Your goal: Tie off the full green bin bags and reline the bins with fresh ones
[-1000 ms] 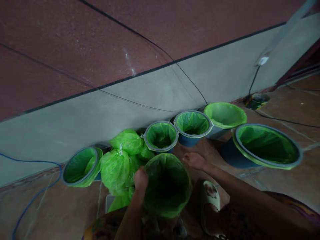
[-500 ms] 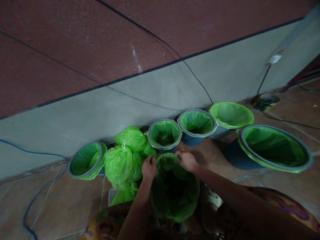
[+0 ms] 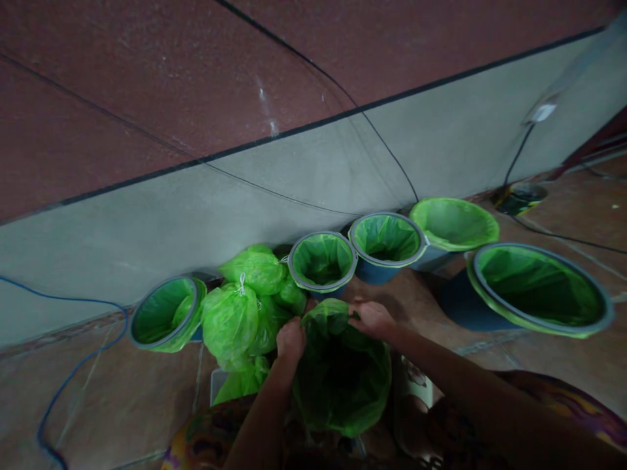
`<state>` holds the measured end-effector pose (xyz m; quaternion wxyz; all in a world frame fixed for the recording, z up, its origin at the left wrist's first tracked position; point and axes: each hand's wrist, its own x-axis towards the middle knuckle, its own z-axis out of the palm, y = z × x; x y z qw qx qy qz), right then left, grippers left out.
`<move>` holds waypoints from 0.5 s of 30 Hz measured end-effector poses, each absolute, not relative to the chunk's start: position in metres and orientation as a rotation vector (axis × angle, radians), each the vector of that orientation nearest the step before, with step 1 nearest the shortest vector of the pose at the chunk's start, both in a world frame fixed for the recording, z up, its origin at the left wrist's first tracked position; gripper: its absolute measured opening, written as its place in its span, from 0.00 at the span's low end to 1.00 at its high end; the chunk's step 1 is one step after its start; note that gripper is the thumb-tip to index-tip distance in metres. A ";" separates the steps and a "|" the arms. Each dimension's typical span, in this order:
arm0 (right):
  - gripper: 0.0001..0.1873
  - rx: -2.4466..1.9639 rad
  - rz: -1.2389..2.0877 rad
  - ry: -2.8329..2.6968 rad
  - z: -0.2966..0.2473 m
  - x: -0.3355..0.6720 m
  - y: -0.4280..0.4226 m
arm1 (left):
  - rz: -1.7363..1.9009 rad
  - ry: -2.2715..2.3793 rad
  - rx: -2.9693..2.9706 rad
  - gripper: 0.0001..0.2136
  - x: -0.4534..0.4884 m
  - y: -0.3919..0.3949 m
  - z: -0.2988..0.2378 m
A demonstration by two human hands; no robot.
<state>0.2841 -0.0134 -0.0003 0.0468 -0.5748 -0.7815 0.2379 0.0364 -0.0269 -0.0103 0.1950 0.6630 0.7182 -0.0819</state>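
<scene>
Five lined bins (image 3: 321, 289) beyond held bag (image 3: 343, 382)

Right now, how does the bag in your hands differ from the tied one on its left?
The held bag gapes open at the top; the tied bag is knotted shut with white string. The left hand and right hand hold the held bag's rim; no hand touches the tied bag. Both are thin green plastic.

We note thin, crinkled, glossy plastic on the green bag (image 3: 343, 372); blue buckets (image 3: 379, 261) smooth plastic; wall (image 3: 220, 196) matt plaster; floor (image 3: 122, 398) dull tile.
</scene>
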 end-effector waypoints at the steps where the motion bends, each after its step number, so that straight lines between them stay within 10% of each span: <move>1: 0.14 -1.770 0.708 -2.346 0.003 0.282 -0.012 | -0.237 2.014 1.857 0.13 0.038 -0.025 -0.008; 8: 0.20 -1.890 0.727 -2.081 0.012 0.264 0.014 | 0.236 1.865 1.823 0.18 0.059 0.010 0.008; 15: 0.13 -1.729 0.953 -2.212 -0.006 0.245 0.023 | -0.075 1.648 2.087 0.14 0.069 0.021 -0.005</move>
